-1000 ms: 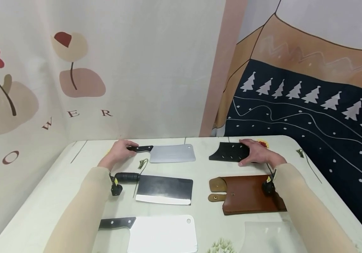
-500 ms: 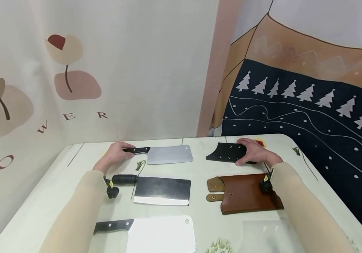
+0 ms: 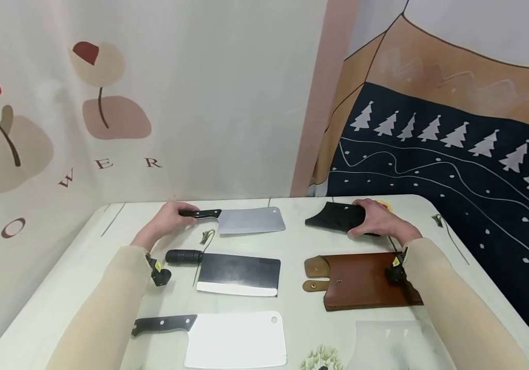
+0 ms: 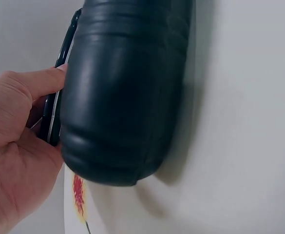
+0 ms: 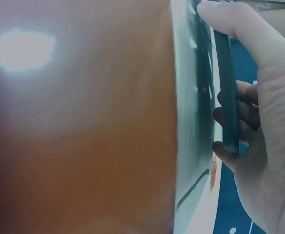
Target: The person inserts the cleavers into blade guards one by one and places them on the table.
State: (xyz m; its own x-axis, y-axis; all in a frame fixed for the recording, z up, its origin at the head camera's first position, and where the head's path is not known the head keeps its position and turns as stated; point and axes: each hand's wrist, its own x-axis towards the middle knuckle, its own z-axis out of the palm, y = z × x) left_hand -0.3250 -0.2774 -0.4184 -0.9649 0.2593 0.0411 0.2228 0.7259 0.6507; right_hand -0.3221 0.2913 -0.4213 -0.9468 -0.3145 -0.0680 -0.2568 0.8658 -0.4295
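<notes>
My left hand (image 3: 169, 220) pinches the black handle (image 3: 206, 214) of the small cleaver at the back of the table; its grey blade (image 3: 251, 220) points right. In the left wrist view the hand (image 4: 25, 131) holds that handle behind a large black ridged handle (image 4: 123, 92). My right hand (image 3: 380, 220) grips the right part of a black blade sheath (image 3: 335, 216), whose near-left part tilts. In the right wrist view the thumb and fingers of the hand (image 5: 269, 107) hold the sheath (image 5: 228, 92) by its edges, beside brown leather (image 5: 84, 131).
A dark-bladed cleaver (image 3: 241, 275) and a white-bladed cleaver (image 3: 236, 339) lie nearer on the left. On the right lie a brown leather sheath (image 3: 366, 281) and a translucent sheath (image 3: 389, 341). Printed curtains (image 3: 227, 103) hang behind the table.
The black sheath in my right hand has tilted up from lying flat. My left hand has closed further round the small cleaver's handle, and the wrist has shifted slightly left.
</notes>
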